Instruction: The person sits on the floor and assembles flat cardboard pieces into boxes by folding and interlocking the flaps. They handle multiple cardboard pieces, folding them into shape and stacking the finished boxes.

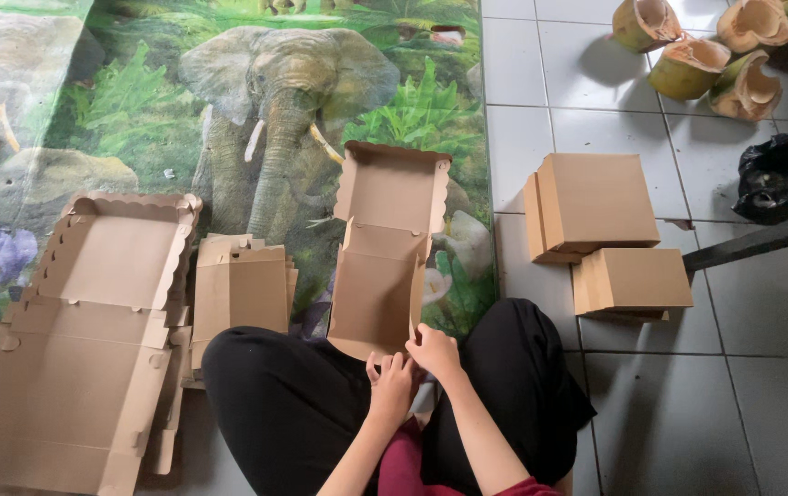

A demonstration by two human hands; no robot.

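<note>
Half-folded brown cardboard box [380, 266] lies open on the elephant-print mat [137, 110] before the knees, left hand [391, 386] and right hand [434, 352] pinching its near edge, finished closed boxes [596, 204] right, flat scalloped blanks [100, 312] unfolded left.

The scene is lit evenly by soft daylight, somewhat brighter at the upper right, where a mild sheen is seen on the white floor tiles [596, 55]. Only short, soft shadows are cast beside the folded boxes [596, 197]. Focus is sharp throughout; slight wide-angle bending is noticed at the edges.
</note>
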